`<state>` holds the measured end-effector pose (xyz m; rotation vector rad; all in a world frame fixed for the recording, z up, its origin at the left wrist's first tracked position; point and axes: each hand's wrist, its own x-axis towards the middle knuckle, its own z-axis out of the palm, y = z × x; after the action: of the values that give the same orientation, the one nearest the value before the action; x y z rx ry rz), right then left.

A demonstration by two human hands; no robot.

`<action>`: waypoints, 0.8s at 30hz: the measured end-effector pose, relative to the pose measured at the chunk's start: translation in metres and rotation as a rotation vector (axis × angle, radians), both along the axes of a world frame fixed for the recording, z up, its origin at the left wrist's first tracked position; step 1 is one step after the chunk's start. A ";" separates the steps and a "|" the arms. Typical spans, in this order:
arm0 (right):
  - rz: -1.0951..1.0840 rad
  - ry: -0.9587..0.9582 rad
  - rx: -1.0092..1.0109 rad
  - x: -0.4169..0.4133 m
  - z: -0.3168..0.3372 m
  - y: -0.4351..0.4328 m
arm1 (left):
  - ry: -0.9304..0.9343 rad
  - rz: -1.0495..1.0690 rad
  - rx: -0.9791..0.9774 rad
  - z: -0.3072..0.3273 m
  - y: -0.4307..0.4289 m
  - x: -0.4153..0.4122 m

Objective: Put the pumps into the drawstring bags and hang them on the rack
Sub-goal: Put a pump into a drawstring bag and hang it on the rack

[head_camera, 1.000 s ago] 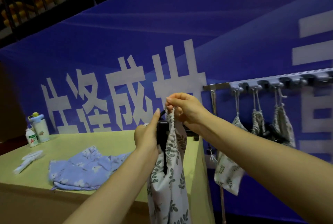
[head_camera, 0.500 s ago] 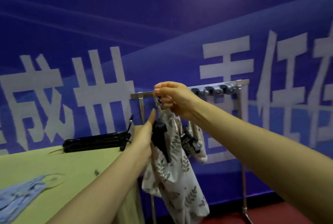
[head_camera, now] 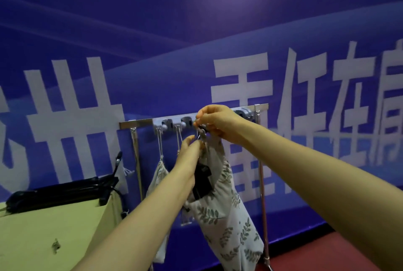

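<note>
Centre frame, my right grip (head_camera: 216, 121) is pinching the cord of the leaf-print drawstring bag (head_camera: 229, 216) at the rack (head_camera: 135, 123). My left grip (head_camera: 188, 155) is pinching the bag's gathered neck, and the black pump (head_camera: 201, 180) is poking out just below.

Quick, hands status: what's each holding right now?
Left hand: pinches the neck of the leaf-print bag.
Right hand: pinches its drawstring at the rack.

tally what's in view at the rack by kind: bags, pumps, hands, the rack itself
hung drawstring bags in view: 2, left hung bag and second hung bag, mostly hidden
held drawstring bag: 1
black pump sticking out of it: 1
hands: 2, left hand and right hand
rack: 1
total: 7
</note>
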<state>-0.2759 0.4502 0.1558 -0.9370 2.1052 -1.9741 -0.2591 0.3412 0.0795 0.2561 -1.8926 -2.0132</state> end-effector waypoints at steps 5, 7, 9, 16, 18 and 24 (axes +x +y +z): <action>-0.063 0.051 0.118 -0.034 -0.019 -0.009 | -0.030 -0.033 0.073 -0.009 0.008 -0.037; -0.092 0.080 0.145 -0.049 -0.030 -0.016 | -0.027 -0.001 0.060 -0.017 0.007 -0.055; -0.156 0.107 0.146 -0.070 -0.038 -0.021 | -0.040 0.020 0.051 -0.022 0.006 -0.071; -0.231 0.132 0.070 -0.137 -0.063 -0.031 | -0.030 0.070 -0.047 -0.034 -0.005 -0.129; -0.235 0.149 0.072 -0.154 -0.066 -0.032 | -0.033 0.078 -0.083 -0.040 -0.009 -0.147; -0.292 0.245 0.136 -0.201 -0.066 -0.035 | -0.025 0.086 -0.128 -0.041 -0.007 -0.190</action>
<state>-0.4770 0.4149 0.0899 -0.9335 2.6079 -1.8871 -0.4494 0.3341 0.0388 0.3240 -1.9812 -1.8334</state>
